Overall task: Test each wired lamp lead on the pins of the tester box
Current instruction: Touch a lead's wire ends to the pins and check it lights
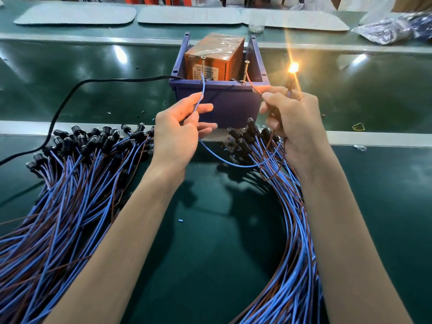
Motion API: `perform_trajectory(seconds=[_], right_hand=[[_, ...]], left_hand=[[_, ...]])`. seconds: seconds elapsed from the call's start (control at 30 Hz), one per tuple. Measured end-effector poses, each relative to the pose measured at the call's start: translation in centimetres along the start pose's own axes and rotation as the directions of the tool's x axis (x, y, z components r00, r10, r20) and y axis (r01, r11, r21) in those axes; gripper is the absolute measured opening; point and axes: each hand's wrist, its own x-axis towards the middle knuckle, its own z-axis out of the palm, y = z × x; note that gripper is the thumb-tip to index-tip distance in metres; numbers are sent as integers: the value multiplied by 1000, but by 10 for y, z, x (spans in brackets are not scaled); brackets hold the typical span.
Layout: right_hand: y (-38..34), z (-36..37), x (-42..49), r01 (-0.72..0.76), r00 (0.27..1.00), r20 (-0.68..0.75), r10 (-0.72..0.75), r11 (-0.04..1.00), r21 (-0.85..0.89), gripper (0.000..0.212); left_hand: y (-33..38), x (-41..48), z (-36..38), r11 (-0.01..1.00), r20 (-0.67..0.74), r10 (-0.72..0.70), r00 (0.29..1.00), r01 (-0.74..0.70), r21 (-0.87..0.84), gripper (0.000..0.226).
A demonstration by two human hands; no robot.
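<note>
Green worktop (210, 242), glossy, crossed by pale rails; white mats (74, 16) are laid along the far edge. The tester box (210, 64) — orange, wrapped in clear tape — is seated in a blue bin (217, 101) at the centre, just beyond the hands. Two pins are seen standing at its near face: the left pin (203, 64) and the right pin (246, 69). A black cable (70, 99) is run from the bin's left side off toward the left edge.

Left hand (177, 134): the blue wire (200, 94) is pinched between thumb and forefinger, the other fingers loosely spread. Its free end is raised to the left pin and appears to touch it.

Right hand (294, 118): the brown wire (254, 86) is pinched between thumb and forefinger, with its end brought against the right pin. The lamp (293, 67) of this lamp lead (233, 165) is gripped in the same hand and stands above the knuckles — glowing orange-yellow, with flare. The blue wire sags in a loop between the two hands.

A heap of leads (70, 183) is spread at left, black lamp holders toward the bin. A second bundle (292, 230) is laid under the right forearm, curving to the near edge. A yellow rubber band (358, 126) is noted on the rail at right.
</note>
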Motion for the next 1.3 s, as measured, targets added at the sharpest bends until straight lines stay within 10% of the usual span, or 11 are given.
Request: perform_trajectory(seconds=[0.93,1.13,1.3], right_hand=[[0,-2,-1,-2,1000,2,2,1000,-4,21],[0,-3,-1,-10,998,58,20,985,-174,13],[2,3,0,30,979,197,58,909,-415,31]], left_hand=[[-1,0,0,1000,-2,-24,1000,24,-16,38],[-2,-5,1,770,107,297,949,-304,561,49],[3,-15,11,673,224,176,959,-283,683,63]])
